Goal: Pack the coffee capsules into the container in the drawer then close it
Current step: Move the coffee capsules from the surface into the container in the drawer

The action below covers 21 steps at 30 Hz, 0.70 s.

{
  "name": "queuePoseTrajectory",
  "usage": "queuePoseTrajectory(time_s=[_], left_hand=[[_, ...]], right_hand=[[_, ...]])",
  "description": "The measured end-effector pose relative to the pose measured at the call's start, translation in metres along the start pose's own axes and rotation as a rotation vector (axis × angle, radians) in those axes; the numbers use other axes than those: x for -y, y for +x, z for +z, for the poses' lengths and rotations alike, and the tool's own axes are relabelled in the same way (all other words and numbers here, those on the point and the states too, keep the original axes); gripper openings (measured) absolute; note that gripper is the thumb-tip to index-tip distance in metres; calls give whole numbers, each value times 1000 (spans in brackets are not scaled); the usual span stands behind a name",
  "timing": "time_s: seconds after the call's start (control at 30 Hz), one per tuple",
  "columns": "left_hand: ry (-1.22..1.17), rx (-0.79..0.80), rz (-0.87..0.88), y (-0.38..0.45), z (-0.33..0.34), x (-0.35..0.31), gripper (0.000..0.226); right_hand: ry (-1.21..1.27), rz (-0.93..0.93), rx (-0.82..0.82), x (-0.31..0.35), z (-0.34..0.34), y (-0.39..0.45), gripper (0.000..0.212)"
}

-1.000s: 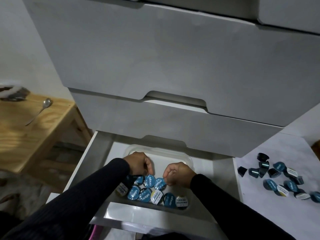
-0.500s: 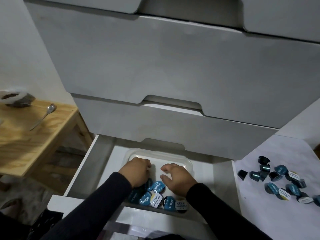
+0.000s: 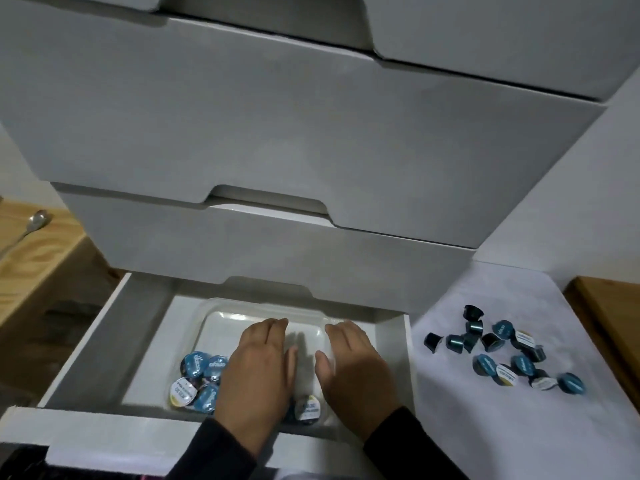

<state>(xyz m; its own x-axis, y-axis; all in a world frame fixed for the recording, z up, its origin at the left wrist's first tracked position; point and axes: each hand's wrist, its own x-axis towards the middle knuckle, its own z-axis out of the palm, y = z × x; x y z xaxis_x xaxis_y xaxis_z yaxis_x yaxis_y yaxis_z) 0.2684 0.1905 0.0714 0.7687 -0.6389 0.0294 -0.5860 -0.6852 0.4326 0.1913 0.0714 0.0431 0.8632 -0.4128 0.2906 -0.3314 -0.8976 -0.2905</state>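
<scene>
A clear plastic container (image 3: pixel 225 317) lies in the open bottom drawer (image 3: pixel 86 344). Several blue-lidded coffee capsules (image 3: pixel 201 379) sit in its near left part, and one white-lidded capsule (image 3: pixel 306 407) shows between my wrists. My left hand (image 3: pixel 259 368) lies flat, palm down, over the container's middle, covering more capsules. My right hand (image 3: pixel 349 365) lies flat beside it over the right side, fingers together and pointing toward the back. Neither hand holds anything. Several more capsules (image 3: pixel 502 355) lie loose on the white surface to the right of the drawer.
Two shut white drawer fronts (image 3: pixel 277 140) overhang the open drawer. A wooden table (image 3: pixel 31 258) with a spoon (image 3: pixel 33 223) stands to the left. A wooden edge (image 3: pixel 609 323) shows at the far right, past the white surface (image 3: pixel 485 427).
Both hands have gone from curled fists over the capsules to flat, spread palms reaching further back into the container. The view has shifted left and closer.
</scene>
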Motion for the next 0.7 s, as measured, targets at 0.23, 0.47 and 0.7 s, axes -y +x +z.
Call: queuePoseTrajectory(time_s=[0.23, 0.47, 0.7], left_hand=[[-134, -19, 18, -10, 37, -87, 39], [-271, -46, 52, -18, 86, -183, 41], [-381, -65, -14, 7, 137, -232, 34]], right_hand=[[45, 16, -82, -83, -44, -35, 36], [30, 37, -71, -189, -70, -55, 34], [58, -77, 95, -276, -60, -30, 35]])
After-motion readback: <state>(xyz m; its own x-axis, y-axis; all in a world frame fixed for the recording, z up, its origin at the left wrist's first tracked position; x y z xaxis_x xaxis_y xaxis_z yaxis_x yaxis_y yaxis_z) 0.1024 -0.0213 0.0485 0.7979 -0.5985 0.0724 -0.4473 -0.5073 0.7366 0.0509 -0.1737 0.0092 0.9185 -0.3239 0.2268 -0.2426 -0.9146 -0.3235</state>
